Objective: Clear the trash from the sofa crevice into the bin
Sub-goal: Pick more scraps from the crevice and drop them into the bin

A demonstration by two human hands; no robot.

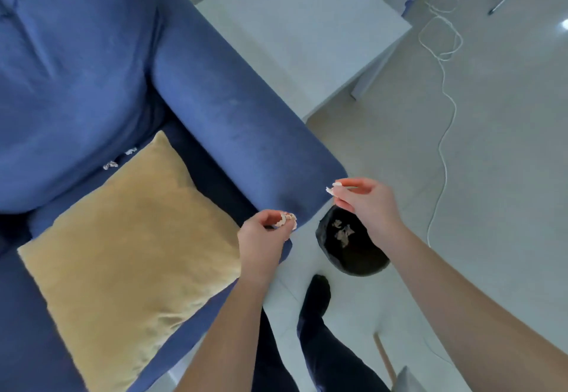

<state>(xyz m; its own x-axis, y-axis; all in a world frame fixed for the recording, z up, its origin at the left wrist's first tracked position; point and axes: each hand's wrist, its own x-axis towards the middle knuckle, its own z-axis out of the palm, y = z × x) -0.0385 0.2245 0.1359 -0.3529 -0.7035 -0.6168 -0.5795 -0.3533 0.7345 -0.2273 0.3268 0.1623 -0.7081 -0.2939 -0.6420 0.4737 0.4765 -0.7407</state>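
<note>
The bin [353, 242] is standing on the floor just off the sofa's [215, 99] arm end, a few scraps already lying inside. The right hand [362, 199] is hovering over its rim, pinching a scrap [330, 189] at the fingertips, so it is the nearer one. The left hand [264, 238] is pinching a crumpled wad [285, 220] over the sofa edge, with the bin lying to its right. More trash [110, 165] is sitting in the crevice behind the cushion [129, 253].
</note>
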